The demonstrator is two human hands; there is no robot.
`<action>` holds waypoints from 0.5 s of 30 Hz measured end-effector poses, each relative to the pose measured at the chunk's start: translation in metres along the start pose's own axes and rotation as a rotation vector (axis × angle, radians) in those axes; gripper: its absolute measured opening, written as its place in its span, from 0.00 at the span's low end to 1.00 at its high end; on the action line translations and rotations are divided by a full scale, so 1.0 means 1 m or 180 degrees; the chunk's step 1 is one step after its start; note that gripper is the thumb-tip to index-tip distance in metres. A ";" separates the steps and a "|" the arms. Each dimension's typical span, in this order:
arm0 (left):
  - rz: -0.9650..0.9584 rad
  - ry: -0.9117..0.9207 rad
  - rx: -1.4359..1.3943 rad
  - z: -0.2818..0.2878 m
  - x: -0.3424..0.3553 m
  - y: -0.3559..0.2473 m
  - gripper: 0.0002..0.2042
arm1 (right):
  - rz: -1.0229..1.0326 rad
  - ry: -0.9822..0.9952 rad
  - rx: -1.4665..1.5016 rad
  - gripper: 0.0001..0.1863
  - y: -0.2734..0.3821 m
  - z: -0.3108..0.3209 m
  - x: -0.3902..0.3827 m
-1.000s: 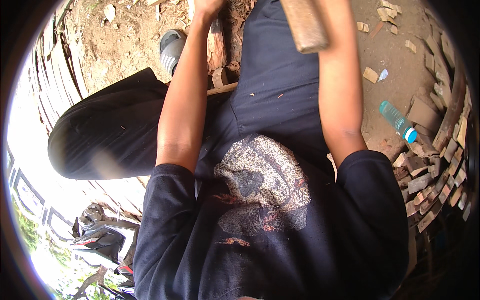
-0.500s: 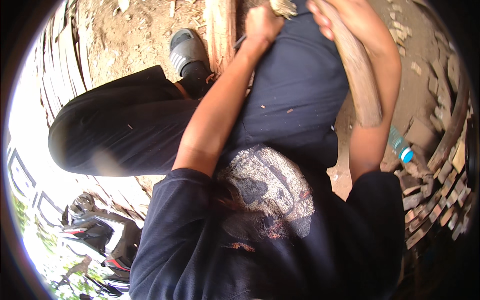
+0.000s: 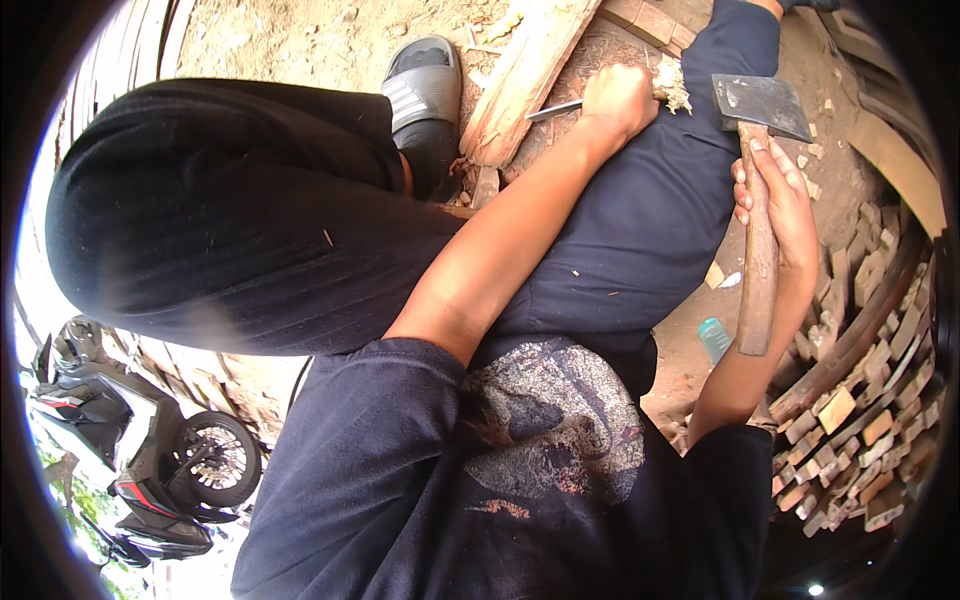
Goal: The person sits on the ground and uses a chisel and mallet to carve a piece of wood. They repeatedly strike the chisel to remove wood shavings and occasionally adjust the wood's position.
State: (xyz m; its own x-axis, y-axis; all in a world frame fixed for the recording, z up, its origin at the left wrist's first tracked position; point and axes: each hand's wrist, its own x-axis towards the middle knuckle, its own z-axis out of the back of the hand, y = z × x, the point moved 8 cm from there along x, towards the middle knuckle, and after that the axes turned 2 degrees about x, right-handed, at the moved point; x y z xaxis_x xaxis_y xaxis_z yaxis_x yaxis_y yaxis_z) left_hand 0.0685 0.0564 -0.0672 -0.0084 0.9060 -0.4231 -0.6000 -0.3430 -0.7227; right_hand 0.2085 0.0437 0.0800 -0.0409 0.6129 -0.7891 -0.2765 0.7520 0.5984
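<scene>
My left hand is wrapped round a chisel. Its narrow metal blade sticks out to the left, and its frayed, splintered wooden end shows on the right. My right hand grips a hatchet by its wooden handle, close below the broad, dark metal head. The hatchet head is apart from the chisel, to its right. Left of the chisel blade lies a long, pale wooden beam with a rough, chipped face. The blade's tip is near the beam; I cannot tell whether they touch.
My sandalled foot stands beside the beam. A plastic bottle lies by my right forearm. Piled wood offcuts fill the right side. Wood pieces lie beyond the beam. A motorbike stands at the lower left.
My left hand with the chisel has shifted right and nearer. The hatchet has come down and right, so its head now shows. The view has also shifted, with more of the motorbike visible.
</scene>
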 end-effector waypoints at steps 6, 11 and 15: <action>-0.0211 -0.0067 -0.0045 -0.004 0.001 0.000 0.09 | -0.0246 0.0268 -0.0585 0.11 0.001 -0.020 0.017; -0.0100 -0.0342 -0.0146 0.000 0.005 0.008 0.09 | -0.0161 0.0134 -0.0254 0.10 0.020 -0.011 0.024; -0.0045 -0.0367 -0.0337 0.009 0.005 0.009 0.10 | -0.0078 0.0073 0.0023 0.09 0.010 -0.020 0.041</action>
State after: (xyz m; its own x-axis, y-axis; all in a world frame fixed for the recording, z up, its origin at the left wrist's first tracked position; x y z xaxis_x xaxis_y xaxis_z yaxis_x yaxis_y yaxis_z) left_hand 0.0555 0.0603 -0.0711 -0.0959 0.9313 -0.3515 -0.5131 -0.3488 -0.7842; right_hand 0.1851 0.0713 0.0507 -0.0562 0.5886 -0.8065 -0.2707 0.7685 0.5797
